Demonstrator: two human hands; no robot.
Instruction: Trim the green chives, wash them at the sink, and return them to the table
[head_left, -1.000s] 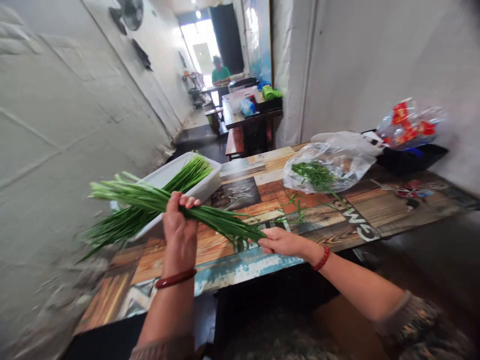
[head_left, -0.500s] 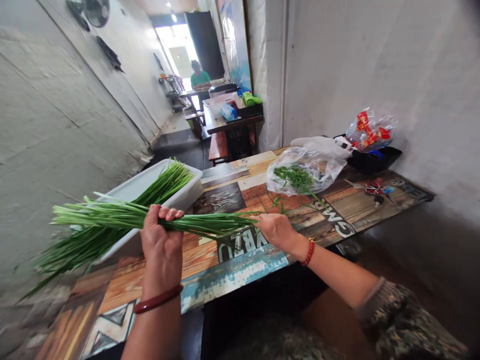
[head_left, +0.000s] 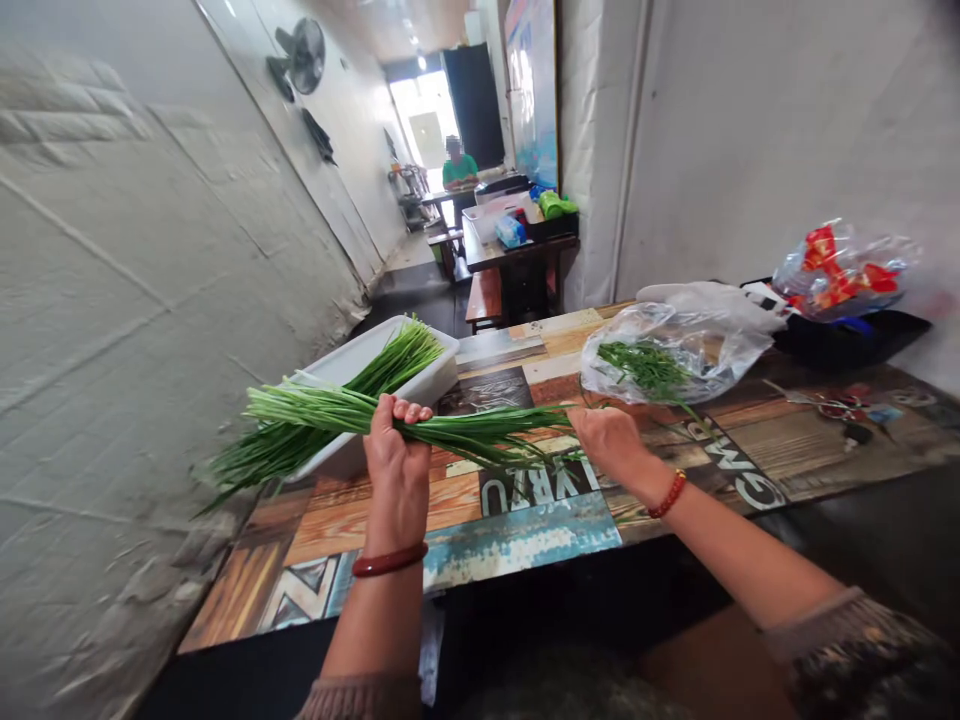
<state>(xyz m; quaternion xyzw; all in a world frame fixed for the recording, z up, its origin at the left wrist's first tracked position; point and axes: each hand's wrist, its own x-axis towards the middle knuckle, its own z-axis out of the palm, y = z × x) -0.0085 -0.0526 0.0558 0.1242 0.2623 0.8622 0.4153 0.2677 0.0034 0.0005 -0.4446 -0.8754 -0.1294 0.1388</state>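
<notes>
My left hand (head_left: 401,440) is wrapped round a bunch of long garlic chives (head_left: 480,432) held sideways above the table, its pale stem ends to the left and leaf tips to the right. My right hand (head_left: 611,445) is closed in a pinch at the leaf tips; its fingertips are partly hidden. Behind the bunch, more garlic chives (head_left: 401,360) lie across a white plastic tub (head_left: 448,378), their leaves hanging over its near left end. Beyond my right hand, a clear plastic bag (head_left: 724,350) holds loose green scraps (head_left: 645,366).
The wood-patterned table (head_left: 450,555) runs along a white wall. Keys (head_left: 844,405) lie at its right, near a black tray (head_left: 847,340) carrying a bag with red packets (head_left: 832,265). Farther back stands another table with boxes (head_left: 502,215); a person in green (head_left: 459,170) sits beyond.
The view has turned left, so everything sits farther right in the picture. My left hand keeps its grip on the bunch, and my right hand stays at the leaf tips.
</notes>
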